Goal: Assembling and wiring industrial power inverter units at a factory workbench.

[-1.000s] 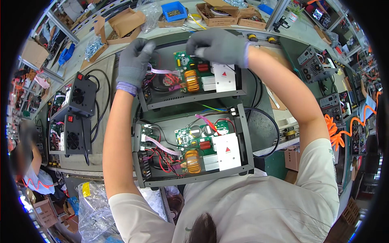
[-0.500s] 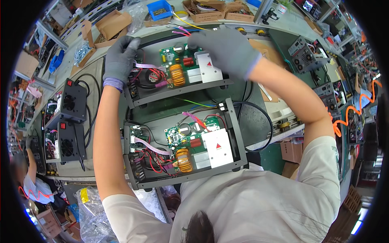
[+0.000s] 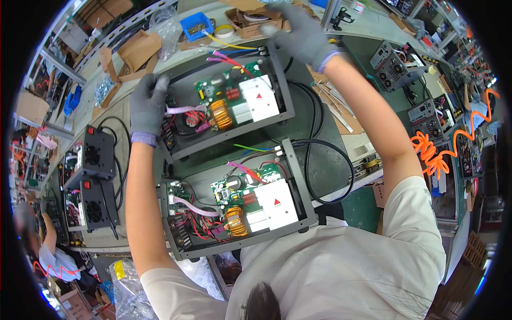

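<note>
My left hand (image 3: 148, 104), in a grey glove, is closed round the left end of the far metal chassis (image 3: 234, 132), whose top is open. Inside that chassis are a green circuit board (image 3: 205, 92), a copper-wound ring coil (image 3: 220, 114) and a white plate (image 3: 260, 98) with a red triangle. My right hand (image 3: 303, 38), gloved too, is off the chassis, past its far right corner. Its fingers are stretched out towards a cardboard box of parts (image 3: 250, 32), their tips smeared by motion. Nearest my body lies a similar open chassis (image 3: 250, 241), touched by neither hand.
Black cables (image 3: 352, 165) loop right of both chassis. Two black units with red switches (image 3: 96, 205) stand at left. A blue bin of small parts (image 3: 196, 25), an open carton (image 3: 140, 50) and a tape roll (image 3: 224, 31) lie at the back. More units (image 3: 394, 66) stand at right.
My right hand has left the far chassis's right side, moving up and away towards the parts box, its fingers now extended. My left hand stays at the chassis's left end. The view has shifted slightly.
</note>
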Available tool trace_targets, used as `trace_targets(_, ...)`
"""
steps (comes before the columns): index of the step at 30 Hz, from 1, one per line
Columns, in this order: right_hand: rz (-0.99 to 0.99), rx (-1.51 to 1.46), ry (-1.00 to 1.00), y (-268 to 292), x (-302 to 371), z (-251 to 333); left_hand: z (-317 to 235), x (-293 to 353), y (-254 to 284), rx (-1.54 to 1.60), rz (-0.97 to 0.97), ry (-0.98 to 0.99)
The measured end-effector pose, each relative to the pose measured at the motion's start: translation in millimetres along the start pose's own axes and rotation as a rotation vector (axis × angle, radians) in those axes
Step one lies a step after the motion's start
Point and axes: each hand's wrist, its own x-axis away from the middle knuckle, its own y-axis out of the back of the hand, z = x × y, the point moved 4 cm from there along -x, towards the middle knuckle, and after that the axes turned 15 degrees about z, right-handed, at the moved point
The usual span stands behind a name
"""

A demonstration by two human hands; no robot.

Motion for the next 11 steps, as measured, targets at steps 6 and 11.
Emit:
trace_targets(6, 0.112, -0.094, -0.142, -50.2, 24.6, 13.9, -69.1, 9.8, -26.5, -0.826, -0.059, -0.336)
trace_targets(11, 0.15, -0.17, -0.193, -47.0, 20.2, 12.1, -127.8, 0.5, -94.4, -0.852, 0.292, -0.606)
